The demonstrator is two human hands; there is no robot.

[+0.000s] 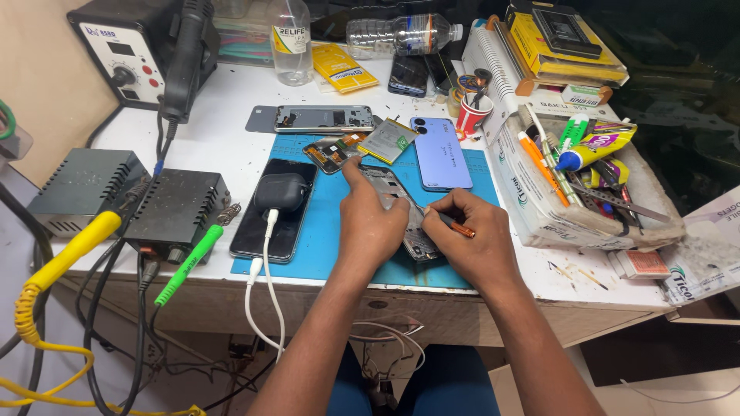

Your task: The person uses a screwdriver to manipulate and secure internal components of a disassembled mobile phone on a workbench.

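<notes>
An opened phone frame (389, 189) lies on the blue work mat (324, 254). My left hand (370, 223) presses down on the frame, forefinger stretched toward its top end. My right hand (470, 239) is closed on a small orange-handled tool (459, 227) whose tip meets the frame's right edge. Above the frame lie a light blue phone back cover (439, 152), a flat battery (385, 140) and a small circuit board (333, 152).
A dark phone with an earbud case (281, 192) and white cable lies left on the mat. Another phone frame (324, 118), a soldering station (127, 54), power supplies (173, 208), bottles, a red cup (472, 114) and a box of tools (570, 177) crowd the table.
</notes>
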